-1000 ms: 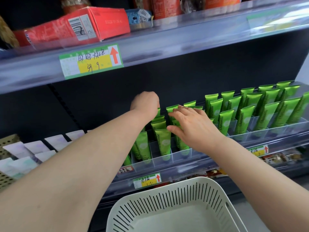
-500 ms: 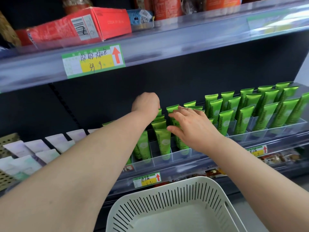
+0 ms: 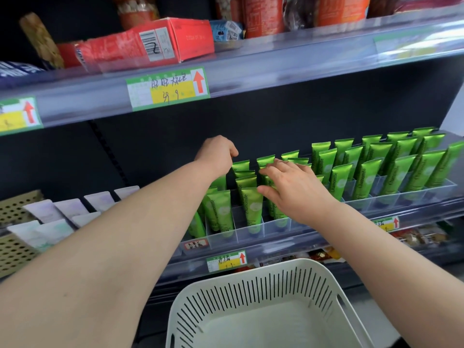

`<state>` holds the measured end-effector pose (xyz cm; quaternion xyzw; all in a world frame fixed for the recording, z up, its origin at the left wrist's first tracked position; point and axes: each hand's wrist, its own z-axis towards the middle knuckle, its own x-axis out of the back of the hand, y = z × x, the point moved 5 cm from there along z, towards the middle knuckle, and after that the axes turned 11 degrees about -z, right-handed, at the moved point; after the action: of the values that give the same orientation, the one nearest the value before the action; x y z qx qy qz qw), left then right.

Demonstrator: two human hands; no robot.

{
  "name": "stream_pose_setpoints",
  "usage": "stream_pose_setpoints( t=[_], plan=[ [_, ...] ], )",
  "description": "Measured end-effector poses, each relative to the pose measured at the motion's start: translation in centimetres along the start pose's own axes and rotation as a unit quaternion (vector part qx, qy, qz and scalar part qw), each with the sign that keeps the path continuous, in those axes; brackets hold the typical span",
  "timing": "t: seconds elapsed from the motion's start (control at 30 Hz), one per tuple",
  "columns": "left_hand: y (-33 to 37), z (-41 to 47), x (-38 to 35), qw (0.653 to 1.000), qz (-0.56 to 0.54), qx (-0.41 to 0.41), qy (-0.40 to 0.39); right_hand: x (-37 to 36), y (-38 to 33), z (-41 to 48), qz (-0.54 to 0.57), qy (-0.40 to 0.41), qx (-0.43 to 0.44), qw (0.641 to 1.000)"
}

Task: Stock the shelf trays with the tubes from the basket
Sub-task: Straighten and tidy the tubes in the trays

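Note:
Green Chamomile tubes (image 3: 365,175) stand cap-down in rows inside a clear divided tray (image 3: 251,233) on the middle shelf. My left hand (image 3: 217,151) reaches over the back of the tray's left columns with its fingers curled downward; whatever they hold is hidden behind the hand. My right hand (image 3: 288,187) lies with straight, spread fingers on the tops of the tubes in the neighbouring columns. A white slotted basket (image 3: 251,272) sits below my arms at the bottom of the view, and no tubes show inside it.
Pale lavender tubes (image 3: 50,212) lie in the tray to the left, beside a perforated panel (image 3: 15,209). The upper shelf, low over my hands, carries a red box (image 3: 150,46) and a price tag (image 3: 168,89). Packaged goods (image 3: 414,237) fill the lower shelf.
Both hands stay in the same spots on the tubes. Only the view has shifted slightly.

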<state>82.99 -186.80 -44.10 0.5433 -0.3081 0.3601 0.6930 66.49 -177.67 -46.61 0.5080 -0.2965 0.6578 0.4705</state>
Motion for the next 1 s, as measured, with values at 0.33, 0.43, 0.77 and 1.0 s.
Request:
stream_pose_setpoints(
  t=[0.33, 0.43, 0.77, 1.0],
  plan=[
    [-1.1, -2.5, 3.0, 0.999, -0.029, -0.002, -0.024, 0.7, -3.0, 0.7, -0.002, 0.031, 0.041, 0.999],
    [-2.2, -3.6, 4.3, 0.999, -0.020, 0.006, -0.032, 0.6, -4.9, 1.5, 0.003, 0.045, 0.054, 0.998],
    [-4.7, -5.4, 6.3, 1.000, -0.017, 0.015, -0.014, -2.0, -7.8, 3.4, -0.025, 0.021, 0.032, 0.999],
    [-4.4, -5.3, 5.3, 1.000, -0.011, 0.007, -0.020, -1.7, -8.1, 3.4, -0.045, 0.000, 0.052, 0.998]
  ],
)
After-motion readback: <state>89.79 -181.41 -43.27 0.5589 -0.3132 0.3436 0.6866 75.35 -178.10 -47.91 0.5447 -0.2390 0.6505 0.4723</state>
